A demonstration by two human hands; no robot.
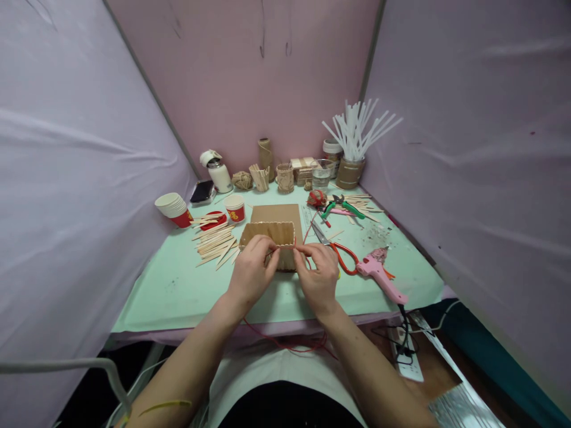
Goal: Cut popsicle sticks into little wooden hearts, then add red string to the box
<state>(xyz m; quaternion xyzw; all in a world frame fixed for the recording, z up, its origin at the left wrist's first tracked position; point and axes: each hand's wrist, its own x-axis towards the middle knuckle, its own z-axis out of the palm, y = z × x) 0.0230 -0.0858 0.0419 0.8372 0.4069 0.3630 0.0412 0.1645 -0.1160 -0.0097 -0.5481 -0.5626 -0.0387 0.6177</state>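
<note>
A small open box of wooden craft sticks (270, 232) stands at the middle of the table, its rim edged with pale cord. My left hand (256, 264) pinches a thin red cord against the near side of the rim, its other fingers curled over the box. Close beside it, near the right corner, my right hand (319, 270) pinches the same cord (307, 233) between thumb and forefinger. The fingers hide much of the box's front. Loose red cord also hangs below the table edge, across my lap.
Brown cardboard (276, 212) lies behind the box. Wooden sticks (215, 244) are spread on the left by paper cups (235, 209). To the right lie orange-handled scissors (344, 255), green-handled pliers (342, 205) and a corded pink glue gun (381, 276). Jars and twine (242, 180) line the back.
</note>
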